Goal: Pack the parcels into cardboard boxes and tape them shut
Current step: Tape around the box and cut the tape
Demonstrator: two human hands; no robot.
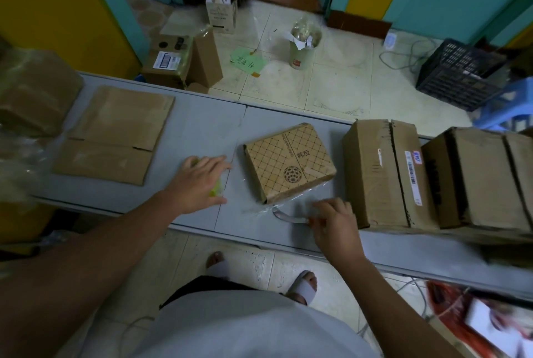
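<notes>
Head view, looking down on the grey table (202, 126). Left hand (199, 181) lies flat, fingers spread, palm down on something yellow-green (215, 189); only an edge shows, so can't tell what it is or whether I'm gripping it. Right hand (336, 226) sits at the near table edge, fingertips pinched on a small bladed cutter (291, 218), its curved metal tip pointing left toward the patterned box (288, 163). That box, printed with a lattice and round emblem, sits mid-table between my hands, tilted, on clear plastic film (259, 210). Just right of it stands a bigger taped carton (383, 173) with a barcode label, and more cartons (484, 178) are packed against it further right. Flattened cardboard blanks (115, 132) lie on the left of the table, apart from my left hand. Floor beyond has an open box (173, 60), a green paper note (248, 60), a black crate (458, 72).
</notes>
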